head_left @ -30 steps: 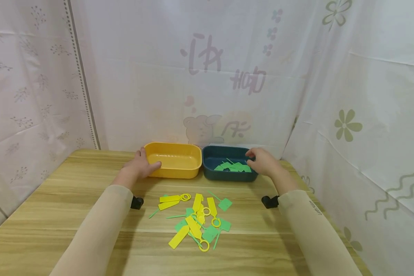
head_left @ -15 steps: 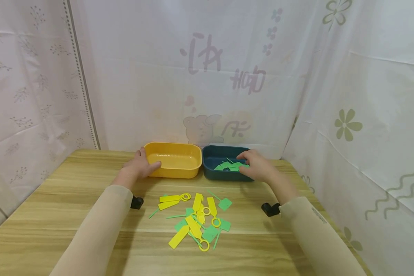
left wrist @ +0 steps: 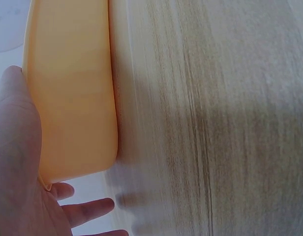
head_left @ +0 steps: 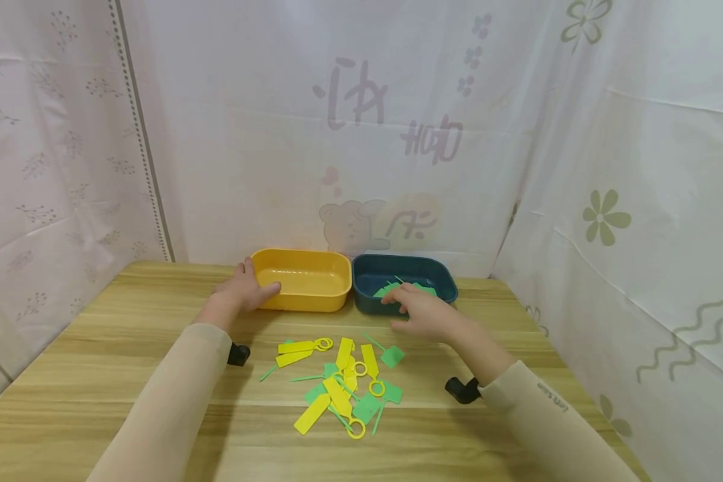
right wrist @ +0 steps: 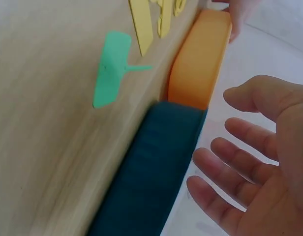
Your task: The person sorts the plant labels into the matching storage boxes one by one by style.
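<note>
In the head view my left hand (head_left: pixel 239 289) rests against the left end of a yellow plastic box (head_left: pixel 304 301). Its thumb lies at the front rim, and in the left wrist view its other fingers (left wrist: pixel 90 211) extend past the box's end. My right hand (head_left: pixel 424 313) hovers in front of a dark blue box (head_left: pixel 397 263), overlapping its front wall; its fingers are loosely bent and nothing is between them. Several green tags (head_left: pixel 385 290) lie inside the blue box, partly hidden by that hand. Nearer me, yellow ring-ended tags (head_left: pixel 370 361) and flat green tags (head_left: pixel 392 356) form a loose pile.
Both boxes stand side by side at the back of the wooden table (head_left: pixel 247 435), close to a patterned white curtain (head_left: pixel 247 167). More curtain (head_left: pixel 669 201) hangs along the right side. A black wrist mount (head_left: pixel 462 390) juts from the right forearm.
My right hand has moved left and toward me, from the blue box's right end to in front of it. My left hand, both boxes and the pile of tags have stayed put.
</note>
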A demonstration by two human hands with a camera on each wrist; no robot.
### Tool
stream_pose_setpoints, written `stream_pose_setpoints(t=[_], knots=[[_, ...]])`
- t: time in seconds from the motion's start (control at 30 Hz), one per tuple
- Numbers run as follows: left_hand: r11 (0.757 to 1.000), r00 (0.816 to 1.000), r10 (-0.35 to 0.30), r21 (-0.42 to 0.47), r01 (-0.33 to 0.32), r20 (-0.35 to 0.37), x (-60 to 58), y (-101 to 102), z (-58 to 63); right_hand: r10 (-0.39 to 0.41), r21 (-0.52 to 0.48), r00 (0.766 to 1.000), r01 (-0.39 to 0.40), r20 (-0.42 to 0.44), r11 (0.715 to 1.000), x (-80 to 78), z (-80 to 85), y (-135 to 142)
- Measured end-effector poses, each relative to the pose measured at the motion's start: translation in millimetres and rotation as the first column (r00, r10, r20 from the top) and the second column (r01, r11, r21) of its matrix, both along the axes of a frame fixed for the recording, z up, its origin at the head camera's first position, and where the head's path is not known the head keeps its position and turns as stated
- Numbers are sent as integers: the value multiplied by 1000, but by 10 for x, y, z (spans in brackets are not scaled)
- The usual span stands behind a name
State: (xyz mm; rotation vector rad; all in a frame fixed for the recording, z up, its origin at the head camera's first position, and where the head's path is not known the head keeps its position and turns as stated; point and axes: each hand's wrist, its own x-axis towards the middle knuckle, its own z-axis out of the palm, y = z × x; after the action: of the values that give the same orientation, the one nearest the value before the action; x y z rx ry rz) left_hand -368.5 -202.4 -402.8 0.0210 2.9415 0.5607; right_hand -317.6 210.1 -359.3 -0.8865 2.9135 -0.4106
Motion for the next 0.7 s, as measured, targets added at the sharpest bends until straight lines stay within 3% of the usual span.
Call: stream_pose_setpoints(t=[0.17, 0.47, 0.7], knots=[[1000, 1000, 1, -2, -1, -6, -3, 0, 2, -7, 38, 1000, 5, 28, 999, 52, -80, -61], [1000, 1000, 3, -4, -3, -16, -16, 2, -12, -49, 249, 995, 26, 87, 968, 151, -251, -100], [1000, 1000, 6, 10, -5, -13, 3, 6, -2, -73, 268, 994, 48, 86, 962, 206, -290, -144]])
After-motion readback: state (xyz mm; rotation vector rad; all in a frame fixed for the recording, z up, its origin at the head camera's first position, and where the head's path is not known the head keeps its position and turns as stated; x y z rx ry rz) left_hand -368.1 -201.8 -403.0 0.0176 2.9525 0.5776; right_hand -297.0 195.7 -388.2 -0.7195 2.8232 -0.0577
